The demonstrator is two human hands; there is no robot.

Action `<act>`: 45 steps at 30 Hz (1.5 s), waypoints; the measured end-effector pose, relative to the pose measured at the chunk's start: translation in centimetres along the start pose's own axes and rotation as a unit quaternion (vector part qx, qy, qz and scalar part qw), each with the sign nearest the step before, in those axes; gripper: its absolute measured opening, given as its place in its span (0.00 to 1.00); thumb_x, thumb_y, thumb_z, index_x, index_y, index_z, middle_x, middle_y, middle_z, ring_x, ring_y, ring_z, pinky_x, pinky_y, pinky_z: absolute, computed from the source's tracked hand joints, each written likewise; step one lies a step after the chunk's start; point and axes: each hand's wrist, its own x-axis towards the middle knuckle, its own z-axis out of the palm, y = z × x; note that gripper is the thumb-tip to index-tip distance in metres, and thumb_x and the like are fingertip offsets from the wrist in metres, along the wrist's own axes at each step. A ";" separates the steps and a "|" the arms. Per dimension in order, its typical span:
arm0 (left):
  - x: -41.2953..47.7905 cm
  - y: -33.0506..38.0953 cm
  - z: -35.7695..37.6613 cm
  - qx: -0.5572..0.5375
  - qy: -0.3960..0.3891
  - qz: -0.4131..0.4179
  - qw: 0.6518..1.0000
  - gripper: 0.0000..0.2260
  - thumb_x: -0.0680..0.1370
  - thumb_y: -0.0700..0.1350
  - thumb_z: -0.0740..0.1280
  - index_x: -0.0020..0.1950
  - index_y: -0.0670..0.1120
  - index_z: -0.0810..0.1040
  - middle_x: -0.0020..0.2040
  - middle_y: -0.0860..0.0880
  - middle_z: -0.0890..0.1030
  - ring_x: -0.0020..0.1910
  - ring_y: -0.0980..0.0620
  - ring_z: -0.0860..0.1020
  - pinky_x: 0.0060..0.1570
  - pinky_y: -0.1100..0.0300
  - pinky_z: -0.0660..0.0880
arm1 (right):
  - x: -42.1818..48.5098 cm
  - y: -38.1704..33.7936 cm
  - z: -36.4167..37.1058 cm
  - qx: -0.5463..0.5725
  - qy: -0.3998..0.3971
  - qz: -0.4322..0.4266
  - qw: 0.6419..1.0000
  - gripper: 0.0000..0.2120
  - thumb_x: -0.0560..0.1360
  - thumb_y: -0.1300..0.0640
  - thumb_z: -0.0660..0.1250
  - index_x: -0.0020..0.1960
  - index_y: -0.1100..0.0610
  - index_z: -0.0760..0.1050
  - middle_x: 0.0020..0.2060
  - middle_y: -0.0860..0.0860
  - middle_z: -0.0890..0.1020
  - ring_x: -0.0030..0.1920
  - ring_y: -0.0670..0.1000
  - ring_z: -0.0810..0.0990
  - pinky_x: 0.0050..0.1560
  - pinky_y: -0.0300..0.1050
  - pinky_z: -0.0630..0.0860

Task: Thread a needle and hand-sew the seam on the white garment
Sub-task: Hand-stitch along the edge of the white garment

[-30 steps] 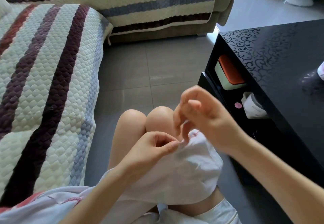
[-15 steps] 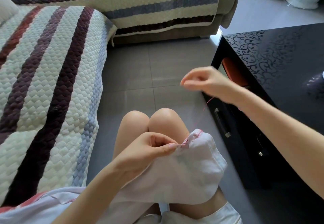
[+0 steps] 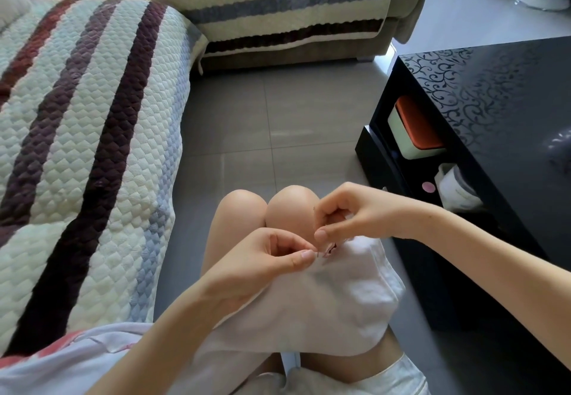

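Grey tiled floor (image 3: 278, 122) filled the background, with a cream quilted sofa cover striped in maroon and blue (image 3: 92, 116) on one side and a glossy black table with a scroll pattern (image 3: 494, 101) on the other. And down at the bare knees (image 3: 268, 209), that was where the action sat! The soft white garment (image 3: 324, 308) lay draped over the lap, its top edge lifted to the hands.

The left hand (image 3: 265, 258) pinched that edge between thumb and forefinger, the other fingers curled under, most likely to hold the seam taut and steady for the stitch. The right hand (image 3: 361, 218) hovered just above, touching close, its fingers tightly curled with the thumb pressed to the forefinger. A thin dark needle (image 3: 314, 210) appeared to poke up from that pinch, though it was very fine and hard to be sure of.

Pink thread stitches (image 3: 329, 248) showed at the fabric edge between the two hands, so the seam looked partly sewn, with another stitch being lined up right beside them.
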 end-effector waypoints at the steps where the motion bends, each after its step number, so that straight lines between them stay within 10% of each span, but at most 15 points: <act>1: 0.0 0.0 0.0 -0.002 0.002 -0.002 1.000 0.04 0.70 0.46 0.72 0.39 0.48 0.85 0.37 0.52 0.82 0.39 0.60 0.77 0.44 0.69 0.72 | 0.3 -0.1 -0.3 -0.001 0.020 -0.008 1.000 0.08 0.72 0.56 0.72 0.38 0.59 0.79 0.32 0.53 0.78 0.34 0.48 0.74 0.38 0.46 0.70; 9: -0.3 0.2 0.0 0.003 -0.010 -0.005 1.000 0.08 0.70 0.47 0.70 0.43 0.44 0.85 0.41 0.49 0.84 0.42 0.57 0.80 0.46 0.65 0.76 | 4.5 1.0 -5.0 -0.141 0.356 0.007 0.924 0.08 0.74 0.54 0.71 0.36 0.53 0.79 0.26 0.44 0.74 0.29 0.42 0.70 0.36 0.41 0.65; 20: -0.8 -0.1 0.2 0.012 -0.037 -0.020 0.999 0.09 0.70 0.46 0.70 0.45 0.42 0.84 0.41 0.49 0.84 0.41 0.57 0.80 0.46 0.66 0.75 | 7.0 3.6 -8.9 -0.412 0.556 0.130 0.710 0.14 0.80 0.52 0.61 0.54 0.62 0.78 0.50 0.60 0.81 0.51 0.62 0.78 0.47 0.49 0.68; 26: -1.0 0.0 0.0 0.013 -0.042 -0.021 0.999 0.04 0.73 0.44 0.71 0.41 0.47 0.85 0.40 0.50 0.85 0.41 0.59 0.80 0.44 0.67 0.74 | 6.6 5.2 -11.8 -0.427 0.574 0.208 0.667 0.13 0.80 0.57 0.60 0.55 0.67 0.75 0.51 0.64 0.80 0.52 0.64 0.78 0.50 0.52 0.68; 34: -1.4 0.4 -0.1 0.014 -0.059 -0.021 0.998 0.03 0.74 0.43 0.72 0.40 0.48 0.85 0.39 0.51 0.84 0.40 0.59 0.79 0.44 0.68 0.74 | 7.0 8.9 -11.9 -0.423 0.499 0.294 0.697 0.11 0.80 0.59 0.60 0.56 0.64 0.77 0.52 0.62 0.80 0.55 0.63 0.78 0.51 0.49 0.68; 37: -1.4 0.6 -0.1 0.016 -0.047 -0.016 0.999 0.04 0.71 0.44 0.71 0.41 0.47 0.85 0.39 0.51 0.84 0.40 0.59 0.79 0.44 0.68 0.74 | 6.6 6.9 -10.0 -0.265 0.463 0.195 0.823 0.15 0.77 0.48 0.66 0.57 0.55 0.79 0.51 0.52 0.82 0.55 0.54 0.79 0.53 0.46 0.70; 40: -1.3 0.7 -0.2 0.015 -0.043 -0.012 0.999 0.05 0.70 0.45 0.71 0.41 0.46 0.85 0.39 0.51 0.84 0.41 0.59 0.79 0.44 0.68 0.74 | 4.3 2.6 -5.6 -0.014 0.268 0.042 0.962 0.11 0.75 0.48 0.69 0.49 0.54 0.84 0.36 0.39 0.82 0.41 0.37 0.78 0.44 0.32 0.71; 45: -1.1 0.6 -0.3 0.025 -0.039 -0.006 0.999 0.04 0.75 0.40 0.70 0.42 0.45 0.84 0.38 0.53 0.83 0.39 0.61 0.78 0.43 0.69 0.73 | 0.6 -0.3 -0.4 -0.040 -0.074 0.046 0.995 0.15 0.74 0.44 0.67 0.46 0.54 0.84 0.39 0.44 0.85 0.44 0.40 0.81 0.51 0.38 0.74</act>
